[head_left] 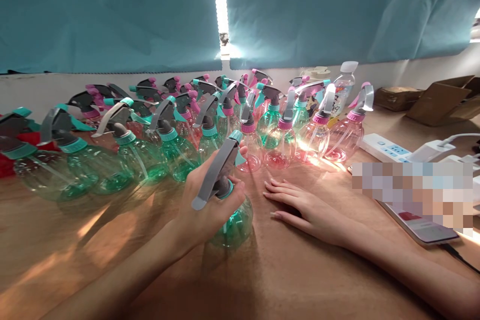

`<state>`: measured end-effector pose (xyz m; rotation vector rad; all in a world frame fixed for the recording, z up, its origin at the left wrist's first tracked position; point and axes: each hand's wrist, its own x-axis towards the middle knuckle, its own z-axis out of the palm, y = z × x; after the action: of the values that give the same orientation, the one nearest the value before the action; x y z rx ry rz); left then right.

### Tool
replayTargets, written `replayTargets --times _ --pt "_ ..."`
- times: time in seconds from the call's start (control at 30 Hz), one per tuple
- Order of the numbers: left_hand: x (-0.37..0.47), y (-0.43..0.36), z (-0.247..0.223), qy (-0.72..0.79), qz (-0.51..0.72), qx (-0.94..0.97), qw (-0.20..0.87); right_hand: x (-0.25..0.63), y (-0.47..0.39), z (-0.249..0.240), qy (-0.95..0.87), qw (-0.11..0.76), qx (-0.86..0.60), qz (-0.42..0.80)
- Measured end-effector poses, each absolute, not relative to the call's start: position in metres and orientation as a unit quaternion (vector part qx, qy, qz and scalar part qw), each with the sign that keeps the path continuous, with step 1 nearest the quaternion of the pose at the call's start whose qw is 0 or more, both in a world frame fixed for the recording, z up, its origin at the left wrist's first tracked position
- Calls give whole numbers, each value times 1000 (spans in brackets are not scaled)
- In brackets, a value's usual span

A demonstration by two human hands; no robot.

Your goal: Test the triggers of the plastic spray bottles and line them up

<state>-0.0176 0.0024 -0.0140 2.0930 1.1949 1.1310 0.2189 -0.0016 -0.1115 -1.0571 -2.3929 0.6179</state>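
A green spray bottle (pixel 234 227) with a grey and teal trigger head stands on the brown table (pixel 300 285) close to me. My left hand (pixel 206 200) is wrapped round its neck and head, partly behind the grey part. To the right of it my right hand (pixel 296 205) lies palm down on the table with its fingers spread, holding nothing. Beyond my hands stand several more spray bottles, green ones (pixel 180 157) on the left and pink ones (pixel 279 147) towards the right.
A phone (pixel 420 225) with a cable lies at the right, below a white power strip (pixel 386 149) with plugs. Cardboard boxes (pixel 437 102) and a clear capped bottle (pixel 344 85) are at the back right. Behind hangs a blue-green cloth (pixel 112 15) beside a bright light tube.
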Motion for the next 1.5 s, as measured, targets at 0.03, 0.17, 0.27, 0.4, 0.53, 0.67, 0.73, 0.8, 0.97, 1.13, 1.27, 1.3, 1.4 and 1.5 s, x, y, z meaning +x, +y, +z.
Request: replayTargets --times 0.03,0.17,0.27,0.4,0.53,0.67,0.73,0.8,0.97,1.13,1.27,1.3,1.4,1.5 --pt "-18 2 -14 439 412 764 233 219 -2 -111 -868 222 -384 223" --pt "-17 2 -14 449 401 766 226 218 -2 -111 -869 220 -385 222" --pt "-17 2 -14 460 395 765 217 219 -2 -110 -865 230 -384 226" --pt "-18 2 -15 461 402 767 196 219 -2 -110 -865 230 -382 228" --pt "-17 1 -16 459 409 761 210 218 -2 -110 -866 227 -385 226" --pt "-17 1 -17 454 407 758 232 218 -2 -110 -869 215 -386 223" --pt "-18 2 -18 450 404 760 236 218 -2 -110 -870 219 -383 222" --pt "-18 4 -19 449 401 765 229 218 -1 -111 -870 220 -382 219" --pt "-21 -1 -21 460 401 766 202 217 -1 -113 -877 210 -384 199" --pt "-46 -21 -20 489 404 733 244 210 0 -108 -889 203 -381 154" --pt "-94 -38 -19 541 397 711 209 189 1 -98 -908 178 -363 112" --pt "-109 -42 -19 564 391 702 191 181 2 -95 -913 175 -354 106" --pt "-158 -55 -16 630 384 662 134 151 5 -85 -919 181 -334 103" --pt "-210 -68 -10 702 410 571 115 111 9 -70 -926 193 -309 101"
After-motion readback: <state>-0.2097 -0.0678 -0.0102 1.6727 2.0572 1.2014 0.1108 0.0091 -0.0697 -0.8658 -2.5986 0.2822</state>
